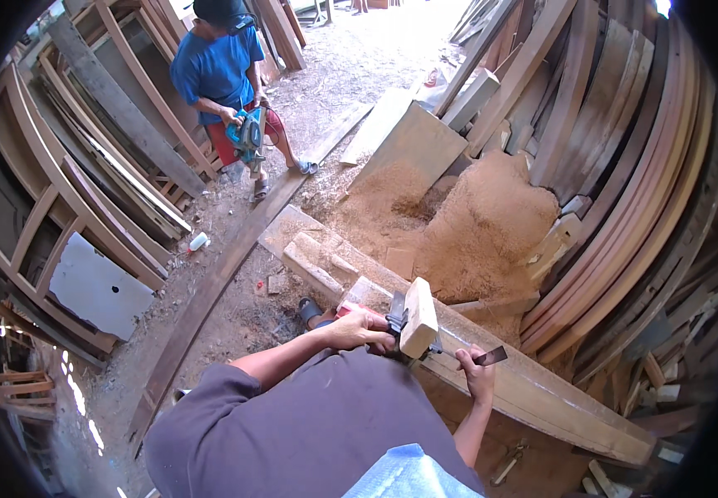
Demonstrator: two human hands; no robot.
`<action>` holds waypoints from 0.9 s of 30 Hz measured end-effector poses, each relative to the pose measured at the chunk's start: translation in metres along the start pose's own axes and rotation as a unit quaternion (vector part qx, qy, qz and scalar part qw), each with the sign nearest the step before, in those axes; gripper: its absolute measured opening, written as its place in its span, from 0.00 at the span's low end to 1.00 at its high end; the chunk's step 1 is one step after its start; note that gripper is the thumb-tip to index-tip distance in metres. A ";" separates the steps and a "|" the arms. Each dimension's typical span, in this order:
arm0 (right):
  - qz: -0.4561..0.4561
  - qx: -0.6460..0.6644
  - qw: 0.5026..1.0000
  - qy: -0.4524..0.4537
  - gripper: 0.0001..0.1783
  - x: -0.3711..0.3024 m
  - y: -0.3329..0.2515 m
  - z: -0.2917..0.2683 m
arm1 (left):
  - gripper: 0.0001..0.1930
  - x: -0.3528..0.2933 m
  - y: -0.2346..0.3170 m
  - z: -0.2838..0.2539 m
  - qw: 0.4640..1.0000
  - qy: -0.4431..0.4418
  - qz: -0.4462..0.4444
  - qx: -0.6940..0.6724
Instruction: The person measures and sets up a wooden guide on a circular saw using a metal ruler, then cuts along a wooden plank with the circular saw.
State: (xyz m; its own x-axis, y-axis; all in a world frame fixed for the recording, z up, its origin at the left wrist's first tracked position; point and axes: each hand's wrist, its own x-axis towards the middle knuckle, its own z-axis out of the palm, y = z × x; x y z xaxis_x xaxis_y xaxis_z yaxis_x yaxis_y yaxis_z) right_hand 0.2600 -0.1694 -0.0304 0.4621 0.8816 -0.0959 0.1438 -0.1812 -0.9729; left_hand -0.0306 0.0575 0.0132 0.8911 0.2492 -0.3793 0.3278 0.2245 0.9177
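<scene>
My right hand (477, 373) pinches a flat dark metal blade (492, 356) above the near side of the long wooden beam (533, 401). My left hand (360, 329) is closed beside dark metal parts (396, 312), with its fingers curled; what they grip is partly hidden. Against those metal parts a pale wood block (419, 318) stands upright and slightly tilted, over the beam. A red item (347, 308) shows just behind my left hand.
Sawdust (492, 220) is heaped beyond the beam, next to a wide board (413, 153). Timber (658, 191) leans along the right, and frames (43, 224) along the left. A co-worker (219, 70) in blue holds a teal power tool (248, 137). A long plank (209, 290) lies on the ground.
</scene>
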 end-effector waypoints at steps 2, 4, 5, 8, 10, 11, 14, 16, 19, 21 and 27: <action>0.012 0.034 0.999 0.009 0.22 0.001 0.004 0.002 | 0.17 0.002 -0.008 0.003 1.000 0.015 0.026 0.007; 0.008 0.041 0.999 0.018 0.22 -0.001 0.005 0.003 | 0.17 0.003 -0.014 0.007 0.999 0.027 0.034 0.016; 0.016 0.043 0.999 0.023 0.22 -0.001 0.005 0.004 | 0.18 0.004 -0.016 0.008 0.999 0.007 0.045 -0.024; 0.034 0.070 0.996 0.031 0.22 -0.004 -0.003 0.009 | 0.26 0.000 -0.033 -0.006 0.982 -0.081 0.074 -0.156; 0.066 0.081 0.994 0.046 0.21 -0.007 -0.007 0.012 | 0.29 0.005 -0.046 -0.003 0.989 -0.045 -0.032 -0.137; 0.062 0.084 0.994 0.039 0.19 -0.008 -0.005 0.010 | 0.29 0.007 -0.047 -0.002 0.986 -0.049 -0.032 -0.156; 0.070 0.084 0.993 0.033 0.19 -0.008 -0.011 0.011 | 0.30 0.009 -0.057 0.007 0.984 -0.039 -0.011 -0.171; 0.054 0.094 0.994 0.033 0.19 -0.007 -0.011 0.013 | 0.29 0.006 -0.058 0.015 0.978 -0.040 0.021 -0.203; 0.062 0.062 0.996 0.014 0.19 -0.006 -0.011 0.010 | 0.26 0.011 -0.065 0.025 0.968 -0.012 0.000 -0.251; 0.120 0.061 0.990 0.030 0.20 -0.011 -0.004 0.006 | 0.26 0.012 -0.056 0.039 0.964 0.036 -0.038 -0.261; 0.126 0.049 0.991 0.007 0.21 -0.002 -0.021 0.010 | 0.31 0.003 -0.030 0.046 0.954 0.043 -0.017 -0.295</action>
State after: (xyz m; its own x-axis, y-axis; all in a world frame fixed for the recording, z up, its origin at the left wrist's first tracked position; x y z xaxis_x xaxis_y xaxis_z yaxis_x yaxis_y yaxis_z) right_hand 0.2474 -0.1628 -0.0115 0.4841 0.8076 -0.3366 -0.0626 -0.3518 -0.9340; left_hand -0.0238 0.0081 -0.0101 0.8452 0.3031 -0.4402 0.1001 0.7192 0.6875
